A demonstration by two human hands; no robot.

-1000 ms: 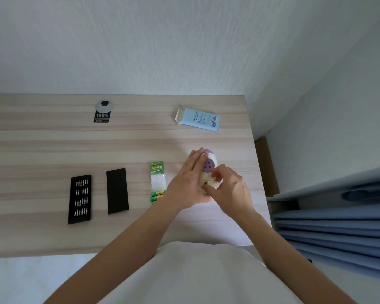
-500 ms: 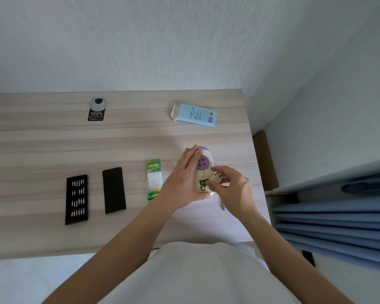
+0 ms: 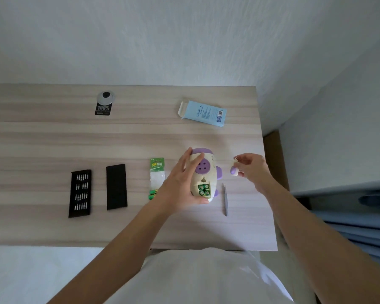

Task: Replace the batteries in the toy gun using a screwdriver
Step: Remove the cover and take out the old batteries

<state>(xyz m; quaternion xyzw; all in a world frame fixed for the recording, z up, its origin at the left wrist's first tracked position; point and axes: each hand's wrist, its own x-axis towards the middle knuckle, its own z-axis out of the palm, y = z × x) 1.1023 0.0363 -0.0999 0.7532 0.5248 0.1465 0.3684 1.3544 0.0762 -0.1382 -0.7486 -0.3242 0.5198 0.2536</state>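
Head view: bit case (image 3: 80,193) holds rows of bits. Battery pack (image 3: 157,175) has green cells at its lower end. Left hand (image 3: 180,183) grips the toy gun (image 3: 203,174) near the desk's right end. Compartment is open with four batteries (image 3: 204,189) seated. Screwdriver (image 3: 226,199) lies beside. Right hand (image 3: 253,170) pinches the detached cover (image 3: 235,168). Swap and reclosing are likely left.

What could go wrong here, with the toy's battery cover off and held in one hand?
The small cover pinched in the right hand hangs near the right edge of the table; a slip might send it to the floor. The left hand alone grips the toy gun with its four batteries exposed; tipping it could spill them. The screwdriver lies loose beside the toy and could be knocked off.
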